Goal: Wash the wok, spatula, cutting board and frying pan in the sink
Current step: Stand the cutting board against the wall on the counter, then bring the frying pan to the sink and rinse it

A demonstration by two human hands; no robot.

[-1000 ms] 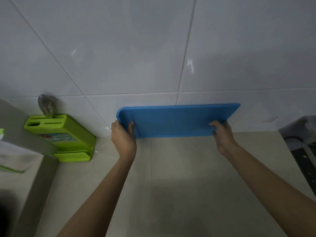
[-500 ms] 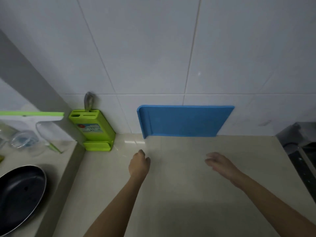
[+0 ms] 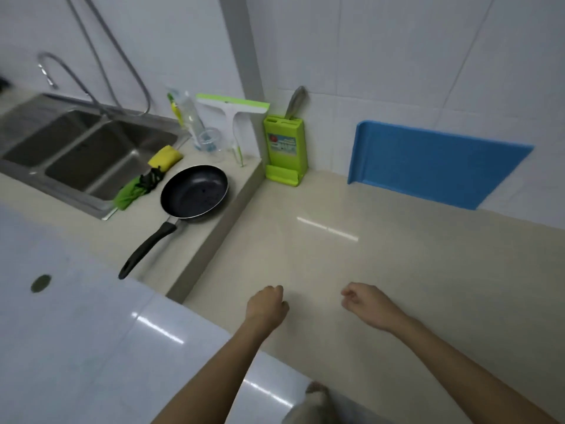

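The beige counter [image 3: 382, 270] fills most of the view, with a raised ledge [image 3: 195, 240] on its left side that carries the steel sink [image 3: 70, 154]. The sink has 2 basins, and a curved tap [image 3: 50, 67] stands behind it. The blue cutting board [image 3: 434, 163] stands on its long edge at the back of the counter, leaning against the white tiled wall [image 3: 397, 56], well apart from both hands. The black frying pan [image 3: 194, 191] sits on the ledge just right of the sink, its handle pointing toward the near edge of the ledge. A green knife block [image 3: 286, 148] stands in the corner between the ledge and the cutting board, with 1 handle sticking out of its top. A white and green squeegee [image 3: 234, 113] leans against the wall behind the pan, beside a clear bottle [image 3: 189, 117] and a glass [image 3: 211, 142]. A yellow sponge [image 3: 165, 156] and a green and black cloth [image 3: 137, 186] lie on the sink's right rim, between the basin and the pan. Nothing lies between the hands and the board.

The left hand [image 3: 266, 307] and the right hand [image 3: 367, 304] hover over the bare counter near its front edge, both with fingers loosely curled and holding nothing.
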